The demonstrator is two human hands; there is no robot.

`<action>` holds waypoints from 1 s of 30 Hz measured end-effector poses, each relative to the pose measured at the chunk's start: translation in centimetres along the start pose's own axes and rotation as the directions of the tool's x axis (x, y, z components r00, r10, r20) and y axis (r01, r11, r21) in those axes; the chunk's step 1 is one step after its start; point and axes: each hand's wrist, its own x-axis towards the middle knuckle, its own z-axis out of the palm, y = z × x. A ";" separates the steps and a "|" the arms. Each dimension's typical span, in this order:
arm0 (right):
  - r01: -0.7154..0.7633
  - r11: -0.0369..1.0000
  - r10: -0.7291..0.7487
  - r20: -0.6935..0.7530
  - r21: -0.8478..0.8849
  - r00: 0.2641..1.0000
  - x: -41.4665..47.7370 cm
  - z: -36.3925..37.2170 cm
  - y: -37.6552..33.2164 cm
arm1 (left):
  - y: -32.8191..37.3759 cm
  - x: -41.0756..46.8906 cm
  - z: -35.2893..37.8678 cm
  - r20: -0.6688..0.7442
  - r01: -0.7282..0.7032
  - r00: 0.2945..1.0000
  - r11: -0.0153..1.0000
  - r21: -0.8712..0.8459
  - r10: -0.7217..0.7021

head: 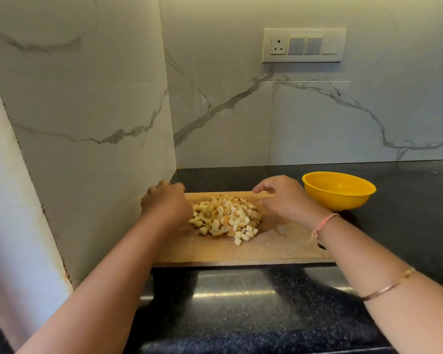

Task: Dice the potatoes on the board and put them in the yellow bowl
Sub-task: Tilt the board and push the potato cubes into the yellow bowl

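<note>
A heap of pale diced potato cubes [225,218] lies on the middle of a wooden cutting board [241,251]. My left hand [164,200] sits at the pile's left edge with its fingers curled loosely, holding nothing I can see. To the right of the pile hovers my right hand [284,198], fingers relaxed and bent, empty. The yellow bowl [339,190] stands empty on the counter just right of the board's far corner. No knife is in view.
The board lies on a black speckled counter [407,200], close to a marble side wall [100,123] on the left. A marble backsplash with a switch panel [304,45] rises behind. The counter's front edge runs below the board.
</note>
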 end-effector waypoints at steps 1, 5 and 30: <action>-0.002 0.999 0.002 0.016 -0.032 1.000 -0.5 -0.8 0.1 | -0.3 -0.3 -0.6 0.062 0.000 0.998 0.999 0.046 -0.003; -0.055 0.988 0.080 0.180 -0.141 0.980 -3.1 -3.3 0.5 | -0.9 -1.9 -2.2 0.343 -0.096 0.939 0.977 0.189 0.026; 0.004 0.904 0.219 0.471 -0.428 0.855 4.7 3.2 4.9 | 0.7 3.6 0.5 0.462 -0.088 0.885 0.995 0.038 0.061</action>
